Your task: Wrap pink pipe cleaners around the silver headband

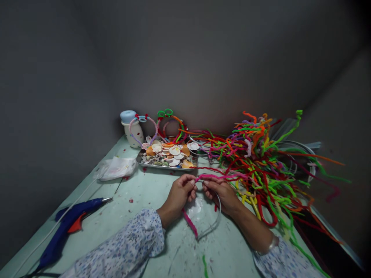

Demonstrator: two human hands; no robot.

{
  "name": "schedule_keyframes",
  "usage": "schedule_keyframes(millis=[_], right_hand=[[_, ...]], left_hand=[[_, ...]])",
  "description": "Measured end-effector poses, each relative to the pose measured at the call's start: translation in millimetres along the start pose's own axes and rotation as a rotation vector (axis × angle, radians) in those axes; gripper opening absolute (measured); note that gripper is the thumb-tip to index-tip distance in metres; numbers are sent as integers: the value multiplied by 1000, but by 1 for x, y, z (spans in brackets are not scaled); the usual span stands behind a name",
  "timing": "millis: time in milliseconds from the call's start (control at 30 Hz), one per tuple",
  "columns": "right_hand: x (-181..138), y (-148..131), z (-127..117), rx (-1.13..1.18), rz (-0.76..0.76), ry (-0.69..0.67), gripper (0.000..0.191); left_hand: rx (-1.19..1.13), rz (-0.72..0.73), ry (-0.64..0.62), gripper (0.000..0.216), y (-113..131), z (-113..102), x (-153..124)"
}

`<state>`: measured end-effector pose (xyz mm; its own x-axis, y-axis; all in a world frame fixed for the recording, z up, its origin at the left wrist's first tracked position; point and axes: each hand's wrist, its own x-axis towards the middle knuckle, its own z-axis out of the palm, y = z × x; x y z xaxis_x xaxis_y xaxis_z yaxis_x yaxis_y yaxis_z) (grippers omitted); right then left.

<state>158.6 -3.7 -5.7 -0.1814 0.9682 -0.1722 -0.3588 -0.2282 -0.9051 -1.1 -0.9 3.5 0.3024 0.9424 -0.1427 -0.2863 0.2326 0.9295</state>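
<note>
A thin pale headband hoop (219, 210) hangs below my hands, its left arm wrapped in pink pipe cleaner (190, 224) and its right arm bare. My left hand (183, 190) pinches the wrapped side near the top of the curve. Just to its right, my right hand (222, 192) has thumb and fingertips closed on the bare part of the hoop. From the left fingertips a loose length of pink pipe cleaner (232, 176) runs over the right hand's knuckles toward the pile. The fingers partly cover the top of the hoop.
A big tangle of coloured pipe cleaners (261, 154) covers the right side. Behind my hands are a metal tray (162, 166) of shell-like pieces, finished headbands (144, 119) and a blue-lidded bottle (133, 133). At left lie a blue glue gun (69, 224) and a white packet (118, 168).
</note>
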Motion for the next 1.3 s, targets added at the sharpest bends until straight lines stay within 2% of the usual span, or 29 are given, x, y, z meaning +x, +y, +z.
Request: schedule_keyframes(millis=[333,500,833,1300], right_hand=[[1,5,-5,-17,-13,43,12],[0,4,-4,-16,-27,19,13],[-4,-2,2,-75,-27,-4,13],[-4,0,0,-118,-28,-35,13]], left_hand=[[25,-16,-10,30,3,0,0],[-3,-9,-25,33,2,-1,0],[68,-164,-110,34,10,-4,3],[146,-147,-117,26,10,-5,3]])
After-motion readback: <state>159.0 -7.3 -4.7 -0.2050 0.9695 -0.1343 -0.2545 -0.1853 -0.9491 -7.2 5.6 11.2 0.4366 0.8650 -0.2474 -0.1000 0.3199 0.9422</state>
